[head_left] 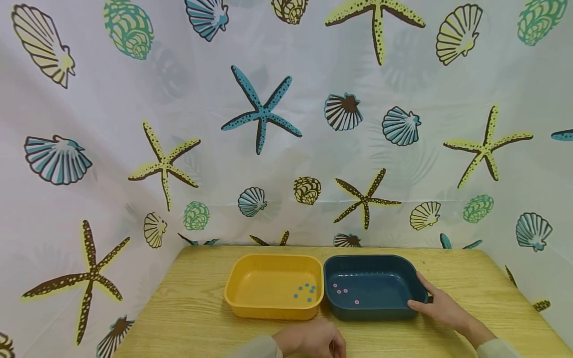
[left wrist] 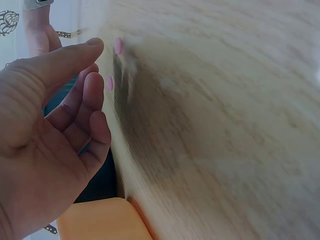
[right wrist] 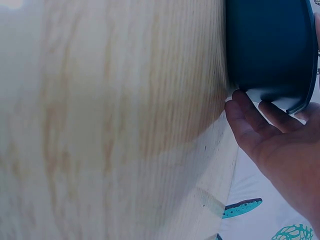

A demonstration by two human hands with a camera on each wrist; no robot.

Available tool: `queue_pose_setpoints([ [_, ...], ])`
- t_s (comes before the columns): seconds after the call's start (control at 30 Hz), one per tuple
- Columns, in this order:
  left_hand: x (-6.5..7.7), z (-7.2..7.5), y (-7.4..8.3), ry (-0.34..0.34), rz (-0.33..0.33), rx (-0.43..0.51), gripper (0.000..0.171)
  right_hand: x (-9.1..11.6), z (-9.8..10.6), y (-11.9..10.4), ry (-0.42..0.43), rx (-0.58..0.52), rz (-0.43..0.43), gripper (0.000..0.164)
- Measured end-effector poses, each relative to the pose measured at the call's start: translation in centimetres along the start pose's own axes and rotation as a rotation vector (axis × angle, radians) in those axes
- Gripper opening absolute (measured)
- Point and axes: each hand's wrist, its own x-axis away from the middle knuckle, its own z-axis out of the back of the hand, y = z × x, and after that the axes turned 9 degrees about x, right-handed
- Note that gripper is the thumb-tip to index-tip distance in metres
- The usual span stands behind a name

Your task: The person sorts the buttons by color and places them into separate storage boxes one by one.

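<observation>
My right hand point(head_left: 443, 309) holds the right end of a dark blue plastic tub point(head_left: 371, 314), thumb over the rim and fingers against the outer wall. In the right wrist view its fingertips point(right wrist: 240, 107) touch the tub low down near the tabletop. My left hand point(head_left: 315, 339) is in front of the tubs, low over the table. Its fingers bend loosely in the left wrist view, beside a small pink disc point(left wrist: 118, 46) and another pink disc point(left wrist: 110, 83); nothing shows in its grasp. Several pink discs point(head_left: 356, 302) with centre holes lie inside the blue tub.
A yellow tub point(head_left: 273, 313) stands against the blue tub's left side, with several small blue discs point(head_left: 309, 300) in its right part. Both tubs are on a wooden table point(head_left: 188, 308). A shell-and-starfish patterned cloth point(head_left: 286, 164) hangs behind and at both sides.
</observation>
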Motion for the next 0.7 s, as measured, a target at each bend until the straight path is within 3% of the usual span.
queue_pose_setpoints([
  [0.23, -0.06, -0.63, -0.32, -0.005, 0.036, 0.099, 0.007, -0.02, 0.08, 0.06, -0.005, -0.002, 0.005, 0.092],
  [0.47, -0.28, -0.95, -0.24, 0.011, 0.05, 0.057, 0.007, 0.08, 0.05, 0.03, -0.002, -0.018, 0.008, 0.092],
  [0.7, -0.38, -1.1, -0.52, 0.012, 0.077, 0.093, 0.006, 0.08, 0.08, 0.02, -0.004, -0.019, 0.009, 0.092],
])
